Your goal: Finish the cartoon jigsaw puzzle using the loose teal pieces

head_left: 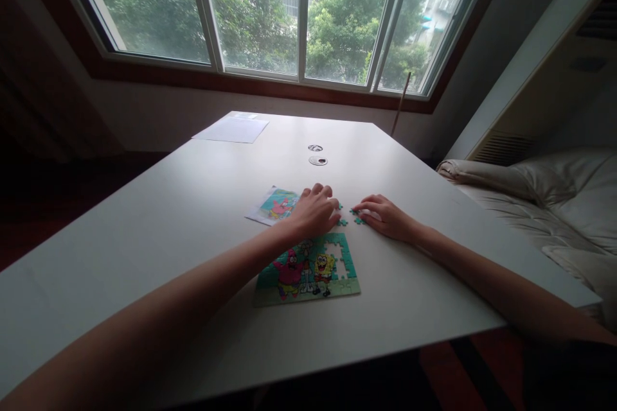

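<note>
A flat, teal-green rectangular jigsaw puzzle printed with cartoon figures (308,270) lies on the smooth white table (193,218), at the near side of the hands, with white gaps in its upper right part. The bare left hand (317,210) is just beyond its top edge, fingers bent and palm down; its fingertips are partly hidden, so I cannot tell whether it has hold of anything. The bare right hand (385,217) rests on the table further right, thumb and fingers slightly parted, fingertips at small green knobbed puzzle pieces (359,221); whether one is pinched I cannot tell. More pieces lie between the hands. Just left of the left hand and partly behind it is a colourful printed sheet with a pink starfish figure (276,207)
</note>
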`<state>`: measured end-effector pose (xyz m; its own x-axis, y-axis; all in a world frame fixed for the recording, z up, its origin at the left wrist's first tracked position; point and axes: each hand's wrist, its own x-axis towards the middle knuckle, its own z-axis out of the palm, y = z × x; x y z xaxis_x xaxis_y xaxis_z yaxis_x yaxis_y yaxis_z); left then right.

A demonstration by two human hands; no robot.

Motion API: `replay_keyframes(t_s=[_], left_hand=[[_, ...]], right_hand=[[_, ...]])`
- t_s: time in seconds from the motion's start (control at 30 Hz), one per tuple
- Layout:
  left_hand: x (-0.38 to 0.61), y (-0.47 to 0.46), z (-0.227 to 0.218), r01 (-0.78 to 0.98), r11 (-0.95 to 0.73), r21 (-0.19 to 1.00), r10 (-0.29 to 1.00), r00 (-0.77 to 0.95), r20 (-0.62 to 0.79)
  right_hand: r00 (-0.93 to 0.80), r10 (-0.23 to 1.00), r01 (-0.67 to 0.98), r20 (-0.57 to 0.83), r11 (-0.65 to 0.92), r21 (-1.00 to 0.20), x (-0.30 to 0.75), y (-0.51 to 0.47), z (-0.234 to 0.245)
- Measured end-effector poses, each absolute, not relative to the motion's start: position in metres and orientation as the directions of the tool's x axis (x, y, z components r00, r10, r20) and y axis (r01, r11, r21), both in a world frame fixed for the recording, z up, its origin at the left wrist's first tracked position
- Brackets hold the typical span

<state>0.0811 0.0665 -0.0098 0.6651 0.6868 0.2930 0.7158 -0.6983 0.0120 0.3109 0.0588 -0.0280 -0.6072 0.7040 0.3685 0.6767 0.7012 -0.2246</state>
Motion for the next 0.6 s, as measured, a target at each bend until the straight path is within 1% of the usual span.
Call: replay_keyframes(t_s=[0.23,0.27,0.33,0.43,0.53,0.6], left_hand=[[0.068,0.067,0.000,0.727,-0.685,0.048,0.701,0.640,0.314],[0.061,0.068,0.003,0.727,-0.683,0.068,0.708,0.637,0.304],[0.042,0.068,0.009,0.704,-0.703,0.098,0.703,0.668,0.242],[0.005,0.063,0.012,0.672,-0.731,0.116,0.681,0.709,0.183],[-0.030,0.054,0.008,0.666,-0.738,0.113,0.675,0.724,0.141],[-0.045,0.048,0.002,0.669,-0.728,0.148,0.685,0.718,0.124]], right_hand=[[-0.601,0.699,0.659,0.387,0.708,-0.255,0.311,0.059,-0.029],[-0.600,0.699,0.654,0.389,0.709,-0.264,0.311,0.060,-0.029],[-0.598,0.701,0.649,0.388,0.708,-0.279,0.313,0.061,-0.030],[-0.597,0.706,0.651,0.381,0.704,-0.284,0.314,0.061,-0.030],[-0.590,0.711,0.660,0.383,0.698,-0.279,0.313,0.060,-0.029],[-0.584,0.720,0.673,0.376,0.688,-0.273,0.311,0.058,-0.029]])
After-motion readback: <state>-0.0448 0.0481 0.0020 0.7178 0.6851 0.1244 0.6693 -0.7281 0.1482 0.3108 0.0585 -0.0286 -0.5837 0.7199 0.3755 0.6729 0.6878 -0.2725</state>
